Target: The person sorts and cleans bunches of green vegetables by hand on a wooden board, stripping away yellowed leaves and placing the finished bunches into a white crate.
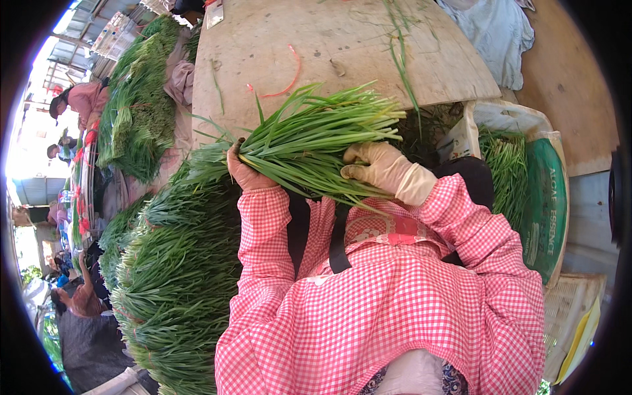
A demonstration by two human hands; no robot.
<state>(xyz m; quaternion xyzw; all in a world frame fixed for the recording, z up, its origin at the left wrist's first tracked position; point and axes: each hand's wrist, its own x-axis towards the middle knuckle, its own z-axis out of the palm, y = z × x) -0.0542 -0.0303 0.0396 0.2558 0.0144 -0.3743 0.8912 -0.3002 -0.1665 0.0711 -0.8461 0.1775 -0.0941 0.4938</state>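
A loose bunch of long, flat green chives (316,135) lies across in front of me, above my lap at the near edge of the wooden table. My left hand (247,170) is closed round its left end, the thumb on the near side. My right hand (388,172), in a pale glove, has its fingers and thumb curled in against the right part of the same bunch. Some leaves hang below the right hand over my red-checked sleeve and apron.
The wooden table (342,59) holds a red strip (293,72) and stray leaves. Stacked chive bundles (174,283) fill my left side. At right stands a white crate (513,118) with chives and a green sack (548,204). Several people are at far left, beside another chive heap (135,105).
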